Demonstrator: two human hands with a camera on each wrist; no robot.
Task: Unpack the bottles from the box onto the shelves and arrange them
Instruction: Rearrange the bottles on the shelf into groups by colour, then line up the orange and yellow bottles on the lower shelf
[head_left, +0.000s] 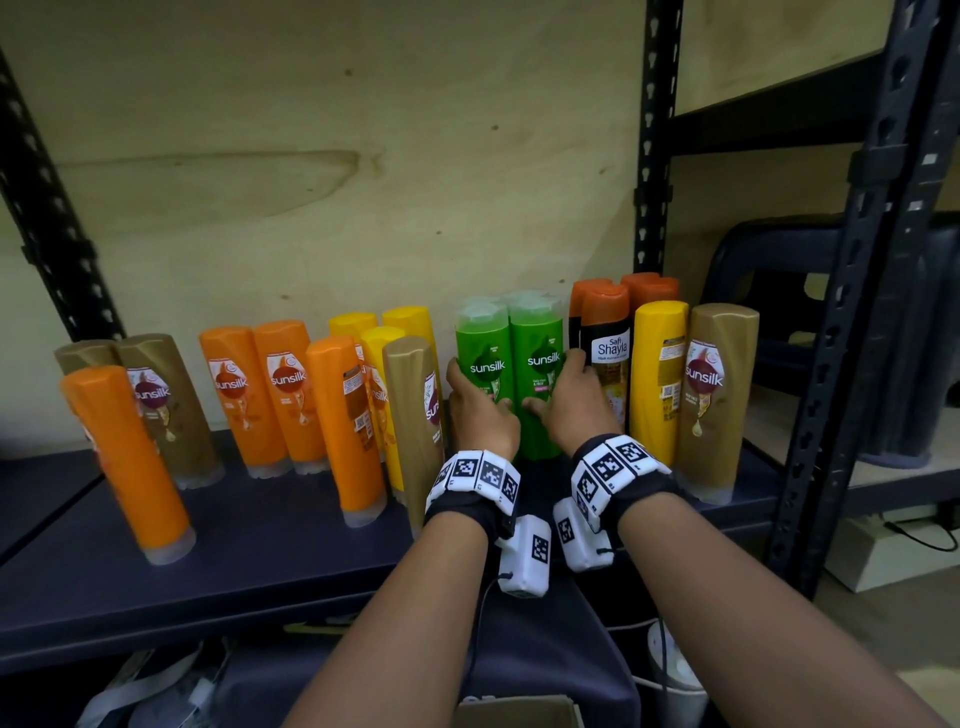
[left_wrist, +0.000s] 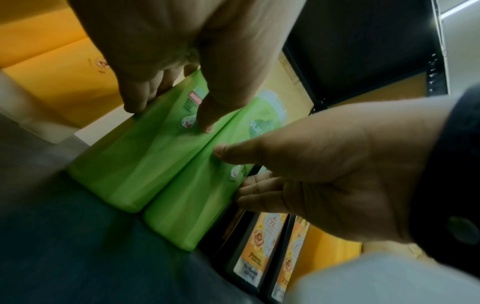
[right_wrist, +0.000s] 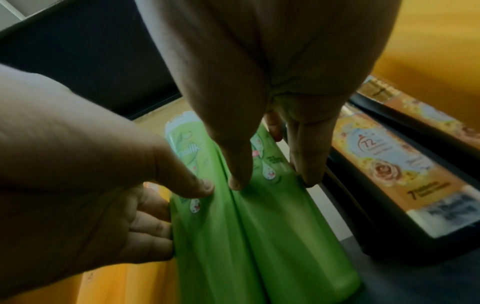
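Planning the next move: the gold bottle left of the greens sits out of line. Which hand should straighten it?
Left. The left hand grips the left green bottle, right beside the gold bottle. The right hand would have to cross over.

"sunsilk" stands on the green bottles (head_left: 511, 374), orange bottles (head_left: 265, 395) and gold bottle (head_left: 711, 395); "Safi Shayla" on the black bottle (head_left: 608, 358).

the head view is bright and sharp in the middle. soft light falls on the wooden back wall (head_left: 322, 156), with no strong glare. the black posts (head_left: 657, 156) bend at the edges. under the shelf (head_left: 260, 577) it is dark. both wrist views are dim, grainy and blurry, with big fuzzy hands up close.
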